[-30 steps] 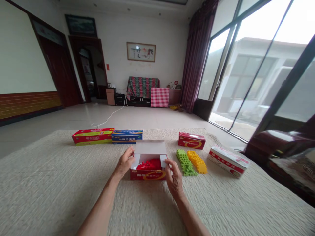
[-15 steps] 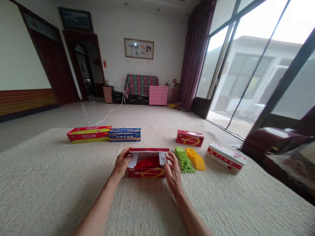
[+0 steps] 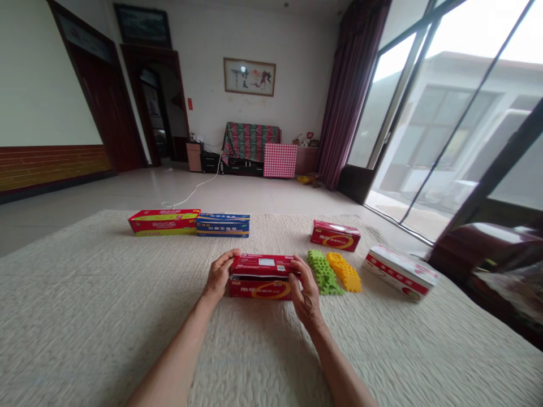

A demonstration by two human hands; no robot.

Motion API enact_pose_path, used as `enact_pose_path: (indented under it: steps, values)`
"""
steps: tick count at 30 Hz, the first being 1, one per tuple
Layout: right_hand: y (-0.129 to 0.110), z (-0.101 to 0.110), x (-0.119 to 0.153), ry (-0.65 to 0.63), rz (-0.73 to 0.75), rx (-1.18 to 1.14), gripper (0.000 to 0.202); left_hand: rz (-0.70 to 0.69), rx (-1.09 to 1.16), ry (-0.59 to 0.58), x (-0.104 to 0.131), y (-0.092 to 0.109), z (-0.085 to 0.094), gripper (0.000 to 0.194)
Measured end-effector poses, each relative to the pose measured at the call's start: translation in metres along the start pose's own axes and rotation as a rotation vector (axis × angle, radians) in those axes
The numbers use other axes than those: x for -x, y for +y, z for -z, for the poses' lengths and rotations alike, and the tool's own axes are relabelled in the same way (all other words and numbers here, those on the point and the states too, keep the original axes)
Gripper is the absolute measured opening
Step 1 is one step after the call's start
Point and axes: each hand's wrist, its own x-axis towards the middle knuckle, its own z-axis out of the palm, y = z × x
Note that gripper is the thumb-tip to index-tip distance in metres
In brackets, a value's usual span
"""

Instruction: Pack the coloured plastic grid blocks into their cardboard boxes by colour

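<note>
A red cardboard box (image 3: 261,289) rests on the pale quilted cover in front of me. Its lid (image 3: 263,264) is folded down over the top, with a dark gap along the front edge; the contents are hidden. My left hand (image 3: 220,275) grips the left end of the box, fingers on the lid's corner. At the opposite end, my right hand (image 3: 306,291) holds box and lid, thumb at the front and fingers behind. Just right of that hand lie green plastic interlocking pieces (image 3: 324,273) and yellow plastic interlocking pieces (image 3: 344,272).
Behind, on the left, a red and yellow-green box (image 3: 163,223) stands against a blue box (image 3: 223,226). Another red box (image 3: 335,236) and a white and red box (image 3: 401,273) sit on the right. The quilted cover (image 3: 106,316) ends before a tiled floor (image 3: 237,195).
The box's lid has come down from raised to nearly closed, covering the red pieces inside. Both hands stay at the box ends. The whole view has shifted slightly.
</note>
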Motion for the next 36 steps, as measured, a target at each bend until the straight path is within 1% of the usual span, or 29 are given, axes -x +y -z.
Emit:
enact_pose_path:
  steps: [3, 8, 13, 17, 20, 25, 36]
  values:
    - [0.003, -0.003, -0.001, 0.018, 0.005, 0.002, 0.026, -0.003, -0.005, -0.012, 0.003, 0.001, -0.001, 0.044]
    - [0.001, -0.003, -0.003, 0.034, 0.021, 0.017, 0.022, -0.057, -0.038, -0.021, 0.005, 0.0, 0.001, 0.047]
    - [-0.001, -0.001, -0.003, 0.023, 0.029, 0.013, 0.02, -0.077, -0.055, -0.099, 0.012, 0.003, 0.002, 0.053]
    - [-0.002, 0.0, -0.003, 0.025, 0.023, -0.003, 0.018, -0.107, -0.082, -0.132, 0.014, 0.003, 0.003, 0.044]
    - [-0.004, 0.0, -0.002, 0.018, 0.013, -0.017, 0.018, -0.135, -0.108, -0.124, 0.013, 0.0, 0.003, 0.035]
    - [-0.006, 0.0, -0.002, 0.012, -0.004, -0.019, 0.017, -0.168, -0.135, -0.122, 0.01, -0.005, 0.005, 0.027]
    - [-0.005, -0.003, 0.001, 0.003, 0.026, -0.013, 0.019, -0.211, -0.185, -0.135, 0.011, -0.01, 0.004, 0.022]
